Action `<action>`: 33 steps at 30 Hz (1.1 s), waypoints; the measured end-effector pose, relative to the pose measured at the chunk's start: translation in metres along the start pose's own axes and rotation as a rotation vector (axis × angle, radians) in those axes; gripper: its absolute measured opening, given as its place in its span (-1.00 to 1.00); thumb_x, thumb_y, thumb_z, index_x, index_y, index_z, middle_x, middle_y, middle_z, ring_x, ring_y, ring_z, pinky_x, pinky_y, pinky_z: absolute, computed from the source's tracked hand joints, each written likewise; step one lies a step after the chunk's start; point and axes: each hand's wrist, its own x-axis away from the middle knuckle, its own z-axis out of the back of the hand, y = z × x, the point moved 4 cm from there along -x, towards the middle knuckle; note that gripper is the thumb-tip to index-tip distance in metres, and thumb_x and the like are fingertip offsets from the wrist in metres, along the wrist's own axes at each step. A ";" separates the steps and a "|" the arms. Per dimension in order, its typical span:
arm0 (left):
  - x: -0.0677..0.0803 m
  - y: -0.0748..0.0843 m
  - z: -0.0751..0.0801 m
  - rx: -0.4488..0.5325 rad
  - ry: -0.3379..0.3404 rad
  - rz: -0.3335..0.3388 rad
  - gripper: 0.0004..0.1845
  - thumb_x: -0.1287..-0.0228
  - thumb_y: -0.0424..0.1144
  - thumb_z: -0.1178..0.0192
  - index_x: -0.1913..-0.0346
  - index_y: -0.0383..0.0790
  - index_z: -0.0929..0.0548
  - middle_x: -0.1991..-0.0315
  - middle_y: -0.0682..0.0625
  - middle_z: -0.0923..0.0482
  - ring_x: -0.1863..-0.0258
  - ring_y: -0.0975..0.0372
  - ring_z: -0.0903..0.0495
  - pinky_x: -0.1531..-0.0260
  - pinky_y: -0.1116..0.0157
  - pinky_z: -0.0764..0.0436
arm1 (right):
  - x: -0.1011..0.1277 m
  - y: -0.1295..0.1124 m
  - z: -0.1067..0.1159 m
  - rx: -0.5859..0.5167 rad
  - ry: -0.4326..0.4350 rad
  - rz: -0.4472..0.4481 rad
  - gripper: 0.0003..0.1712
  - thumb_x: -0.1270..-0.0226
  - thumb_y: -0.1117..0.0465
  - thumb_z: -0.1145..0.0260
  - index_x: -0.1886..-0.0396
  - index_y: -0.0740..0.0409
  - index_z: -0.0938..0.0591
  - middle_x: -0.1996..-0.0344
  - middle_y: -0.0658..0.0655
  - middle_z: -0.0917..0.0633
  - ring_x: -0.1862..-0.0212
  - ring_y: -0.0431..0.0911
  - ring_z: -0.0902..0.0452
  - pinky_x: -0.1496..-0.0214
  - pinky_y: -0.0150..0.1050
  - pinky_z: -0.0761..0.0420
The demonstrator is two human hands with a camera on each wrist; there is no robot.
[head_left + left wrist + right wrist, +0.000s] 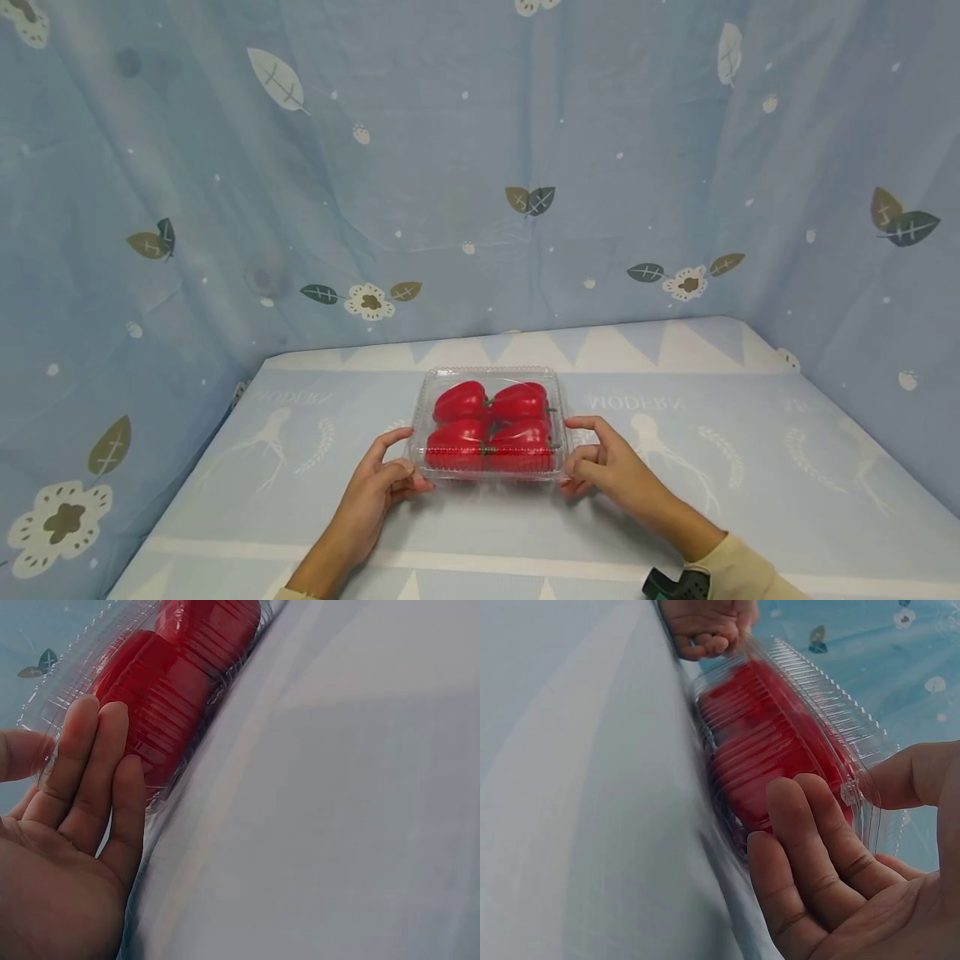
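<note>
A clear plastic clamshell box (pixel 487 374) sits on the table before me, with several red bell peppers (pixel 459 402) with green stems inside. Its lid appears to be down over them. My left hand (pixel 371 492) holds the box at its left side and near corner. On the opposite side, my right hand (pixel 618 471) grips the rim. The right wrist view shows the fingertips (pixel 786 796) against the ribbed wall, near a small clasp. In the left wrist view, the left fingers (pixel 79 731) lie along the box's wall, partly covering the peppers.
The table (pixel 480 529) is covered by a pale blue and white printed cloth. A blue curtain (pixel 457 158) with leaf and flower prints hangs behind and at both sides. Something dark (pixel 675 583) is at the right sleeve.
</note>
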 end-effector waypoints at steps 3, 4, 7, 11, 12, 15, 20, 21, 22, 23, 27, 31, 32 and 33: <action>0.000 0.000 0.000 0.002 0.003 -0.002 -0.50 -0.29 -0.37 -0.01 -0.29 -0.06 -0.29 0.31 -0.35 -0.60 0.29 -0.08 -0.66 0.11 0.12 -0.63 | 0.001 0.001 0.000 -0.007 0.002 -0.008 -0.29 -0.28 0.43 -0.14 -0.36 0.31 -0.06 0.35 0.36 -0.65 0.31 0.25 -0.66 0.23 0.05 -0.67; 0.000 0.000 0.000 0.002 0.003 -0.004 -0.50 -0.29 -0.37 0.00 -0.29 -0.06 -0.29 0.32 -0.35 -0.60 0.29 -0.08 -0.66 0.12 0.12 -0.63 | 0.001 0.001 0.001 -0.011 0.003 -0.010 -0.29 -0.28 0.44 -0.14 -0.36 0.30 -0.06 0.35 0.35 -0.65 0.30 0.25 -0.66 0.23 0.04 -0.67; -0.001 0.001 -0.001 0.000 0.004 -0.003 -0.50 -0.28 -0.38 0.01 -0.29 -0.07 -0.29 0.34 -0.33 -0.60 0.30 -0.09 -0.66 0.12 0.13 -0.63 | 0.001 0.000 0.001 -0.010 0.003 -0.004 -0.29 -0.27 0.44 -0.14 -0.37 0.31 -0.06 0.34 0.36 -0.65 0.30 0.26 -0.66 0.24 0.03 -0.67; -0.001 0.000 -0.001 0.004 0.002 0.017 -0.50 -0.29 -0.37 0.02 -0.30 -0.06 -0.28 0.34 -0.30 -0.60 0.28 -0.09 -0.66 0.11 0.13 -0.62 | 0.001 0.000 0.000 -0.002 -0.003 0.009 -0.28 -0.27 0.45 -0.13 -0.37 0.35 -0.04 0.34 0.40 -0.64 0.31 0.26 -0.66 0.24 0.05 -0.67; -0.001 0.000 -0.001 0.004 0.002 0.022 -0.50 -0.30 -0.36 0.02 -0.30 -0.06 -0.27 0.34 -0.30 -0.61 0.27 -0.09 -0.66 0.11 0.14 -0.62 | 0.001 0.000 0.000 0.000 -0.006 0.015 -0.27 -0.27 0.45 -0.13 -0.37 0.36 -0.03 0.34 0.41 -0.63 0.31 0.26 -0.66 0.24 0.05 -0.67; 0.000 -0.001 -0.001 0.002 -0.003 0.028 -0.50 -0.31 -0.34 0.02 -0.30 -0.05 -0.27 0.32 -0.31 -0.61 0.26 -0.09 -0.66 0.10 0.14 -0.61 | 0.001 0.002 -0.001 -0.008 -0.003 0.007 -0.28 -0.28 0.44 -0.12 -0.37 0.34 -0.04 0.35 0.40 -0.64 0.32 0.24 -0.66 0.23 0.07 -0.66; 0.000 -0.001 -0.002 -0.015 -0.023 0.015 -0.50 -0.34 -0.33 0.04 -0.32 -0.05 -0.23 0.29 -0.33 -0.60 0.25 -0.08 -0.66 0.09 0.14 -0.62 | 0.001 0.006 0.000 -0.025 0.003 -0.007 -0.28 -0.28 0.43 -0.12 -0.38 0.29 -0.04 0.36 0.37 -0.65 0.34 0.21 -0.67 0.23 0.09 -0.66; 0.000 -0.001 -0.002 -0.020 -0.030 0.012 -0.50 -0.34 -0.33 0.05 -0.32 -0.05 -0.22 0.28 -0.34 -0.60 0.24 -0.08 -0.65 0.09 0.13 -0.62 | 0.001 0.006 0.000 -0.029 0.004 -0.009 -0.28 -0.28 0.42 -0.12 -0.38 0.29 -0.04 0.36 0.37 -0.66 0.34 0.20 -0.67 0.23 0.08 -0.66; 0.000 -0.001 -0.003 -0.025 -0.037 0.010 -0.50 -0.35 -0.32 0.05 -0.33 -0.05 -0.21 0.26 -0.35 -0.60 0.24 -0.07 -0.65 0.09 0.14 -0.61 | 0.001 0.006 0.000 -0.032 0.004 -0.011 -0.28 -0.28 0.42 -0.12 -0.38 0.29 -0.04 0.36 0.37 -0.66 0.34 0.19 -0.67 0.23 0.08 -0.66; 0.000 -0.001 -0.003 -0.030 -0.044 0.008 -0.50 -0.35 -0.32 0.06 -0.33 -0.05 -0.20 0.25 -0.36 -0.59 0.23 -0.06 -0.65 0.08 0.14 -0.61 | 0.001 0.006 0.000 -0.036 0.006 -0.015 -0.28 -0.28 0.42 -0.13 -0.38 0.28 -0.04 0.36 0.37 -0.66 0.35 0.19 -0.67 0.23 0.08 -0.66; 0.001 0.000 -0.005 -0.038 -0.066 -0.003 -0.48 -0.35 -0.32 0.06 -0.34 -0.07 -0.16 0.23 -0.39 -0.58 0.23 -0.05 -0.65 0.08 0.14 -0.61 | 0.001 0.004 0.000 -0.051 0.010 -0.024 -0.27 -0.28 0.42 -0.15 -0.38 0.27 -0.04 0.36 0.35 -0.67 0.36 0.15 -0.67 0.22 0.05 -0.67; 0.001 0.000 -0.005 -0.037 -0.072 -0.007 -0.48 -0.35 -0.33 0.06 -0.34 -0.08 -0.15 0.24 -0.39 -0.59 0.23 -0.04 -0.65 0.08 0.14 -0.61 | 0.001 0.004 0.000 -0.056 0.018 -0.030 -0.26 -0.27 0.42 -0.16 -0.38 0.27 -0.04 0.39 0.30 -0.67 0.37 0.11 -0.66 0.23 0.01 -0.68; 0.002 0.000 -0.005 -0.036 -0.072 -0.006 -0.48 -0.35 -0.33 0.06 -0.34 -0.08 -0.15 0.25 -0.38 -0.59 0.23 -0.04 -0.65 0.08 0.14 -0.61 | 0.001 0.004 0.000 -0.057 0.023 -0.033 -0.26 -0.27 0.42 -0.16 -0.38 0.27 -0.04 0.40 0.29 -0.66 0.38 0.10 -0.66 0.24 0.00 -0.68; 0.002 0.000 -0.005 -0.036 -0.072 -0.005 -0.48 -0.35 -0.33 0.05 -0.34 -0.08 -0.15 0.25 -0.38 -0.60 0.23 -0.04 -0.65 0.08 0.13 -0.61 | 0.001 0.004 -0.001 -0.059 0.027 -0.036 -0.26 -0.26 0.43 -0.15 -0.38 0.26 -0.04 0.41 0.28 -0.66 0.38 0.08 -0.65 0.24 -0.01 -0.68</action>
